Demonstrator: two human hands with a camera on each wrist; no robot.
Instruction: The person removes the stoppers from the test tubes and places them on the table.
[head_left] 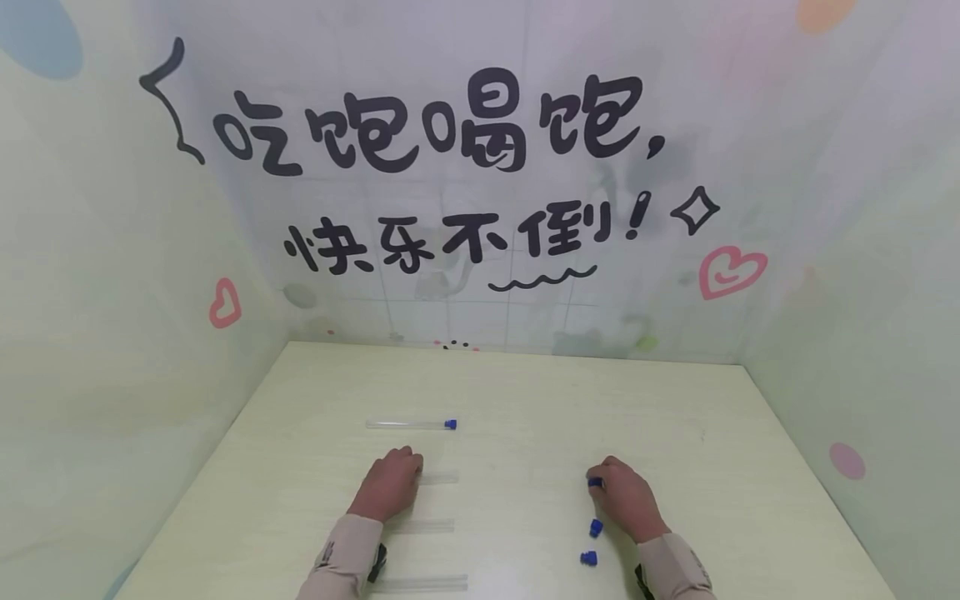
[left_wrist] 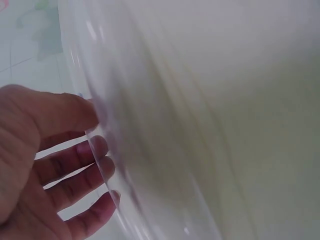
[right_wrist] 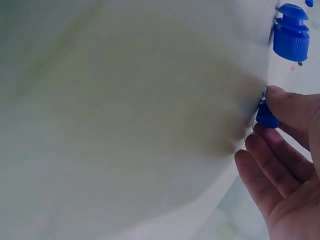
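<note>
In the head view, my left hand [head_left: 388, 483] is at the left end of a clear test tube [head_left: 441, 478] lying on the table, its fingers curled around that end. The left wrist view shows the thumb and fingertips [left_wrist: 100, 145] close together, partly seen through another clear tube [left_wrist: 150, 130] near the camera. My right hand [head_left: 624, 497] pinches a blue ribbed stopper [right_wrist: 267, 116] between thumb and index finger, low at the table surface. Two more blue stoppers [head_left: 596, 527] [head_left: 588, 558] lie just nearer than this hand.
Farther back lies a clear tube [head_left: 405, 425] with a blue stopper in its right end. Two uncapped tubes [head_left: 427, 527] [head_left: 431, 583] lie nearer, by the left forearm. Printed cloth walls [head_left: 480, 317] border the pale table [head_left: 525, 400] at the back and sides.
</note>
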